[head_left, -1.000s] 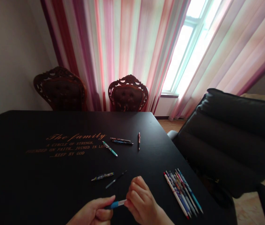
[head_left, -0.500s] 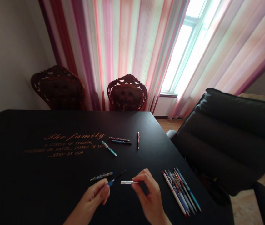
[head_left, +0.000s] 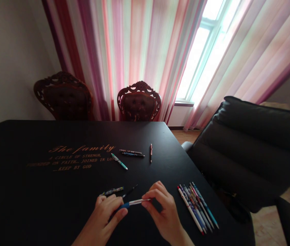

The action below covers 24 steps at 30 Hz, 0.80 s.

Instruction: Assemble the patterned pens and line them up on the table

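My left hand (head_left: 110,212) is closed around a blue pen barrel (head_left: 125,205), its end showing past the thumb. Fingertips of my right hand (head_left: 161,210) pinch a slim white and silver pen part (head_left: 136,202), which lines up with the blue barrel and appears to meet it end to end. Just beyond my left fingers, a thin dark stick like a pen refill (head_left: 131,190) points up and right; whether those fingers hold it or it lies on the table, I cannot tell. A patterned pen (head_left: 113,191) rests behind my left hand, partly covered by it.
On the black table (head_left: 57,198), a row of several pens (head_left: 197,208) lies to the right. Farther back are a teal pen (head_left: 119,161), two dark pens (head_left: 132,153) and a reddish pen (head_left: 151,153). A black armchair (head_left: 252,153) stands beyond the right edge.
My left hand has turned over and moved slightly right, bringing the blue barrel up to the white part. My right hand has stayed nearly in place, still pinching.
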{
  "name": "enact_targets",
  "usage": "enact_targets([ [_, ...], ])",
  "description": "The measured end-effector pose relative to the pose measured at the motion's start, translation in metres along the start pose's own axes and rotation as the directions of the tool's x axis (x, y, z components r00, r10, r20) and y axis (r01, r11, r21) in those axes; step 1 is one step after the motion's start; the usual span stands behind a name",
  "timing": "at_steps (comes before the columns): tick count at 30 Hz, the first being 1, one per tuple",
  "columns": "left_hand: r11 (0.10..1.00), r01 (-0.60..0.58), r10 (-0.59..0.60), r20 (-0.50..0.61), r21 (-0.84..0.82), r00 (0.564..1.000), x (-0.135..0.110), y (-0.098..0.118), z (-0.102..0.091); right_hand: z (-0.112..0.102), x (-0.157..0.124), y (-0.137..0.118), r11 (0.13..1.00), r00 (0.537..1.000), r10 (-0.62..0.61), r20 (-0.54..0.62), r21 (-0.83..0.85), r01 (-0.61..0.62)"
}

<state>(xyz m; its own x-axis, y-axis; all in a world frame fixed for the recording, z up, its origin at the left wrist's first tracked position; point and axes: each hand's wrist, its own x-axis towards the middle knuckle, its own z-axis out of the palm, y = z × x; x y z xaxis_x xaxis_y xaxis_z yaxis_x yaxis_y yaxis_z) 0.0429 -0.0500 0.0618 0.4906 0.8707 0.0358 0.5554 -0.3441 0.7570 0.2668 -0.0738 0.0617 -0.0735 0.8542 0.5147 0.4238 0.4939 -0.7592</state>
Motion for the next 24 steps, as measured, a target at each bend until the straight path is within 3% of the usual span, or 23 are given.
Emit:
enact_targets([
  [6, 1.0, 0.004, -0.004, 0.041, 0.013, 0.999, -0.002, 0.003, -0.002, -0.008, 0.003, -0.004, 0.998, 0.991, 0.011, 0.13, 0.067, -0.02],
  [12, 0.999, -0.035, 0.035, 0.012, -0.023, 0.999, 0.001, 0.003, -0.001, 0.0, -0.003, 0.009, 0.897, 0.935, 0.317, 0.158, 0.269, -0.35],
  [24, 0.995, -0.071, 0.069, 0.029, 0.065, 0.997, 0.006, 0.005, 0.004, 0.032, -0.013, 0.019, 0.793, 0.929, 0.336, 0.154, 0.487, -0.367],
])
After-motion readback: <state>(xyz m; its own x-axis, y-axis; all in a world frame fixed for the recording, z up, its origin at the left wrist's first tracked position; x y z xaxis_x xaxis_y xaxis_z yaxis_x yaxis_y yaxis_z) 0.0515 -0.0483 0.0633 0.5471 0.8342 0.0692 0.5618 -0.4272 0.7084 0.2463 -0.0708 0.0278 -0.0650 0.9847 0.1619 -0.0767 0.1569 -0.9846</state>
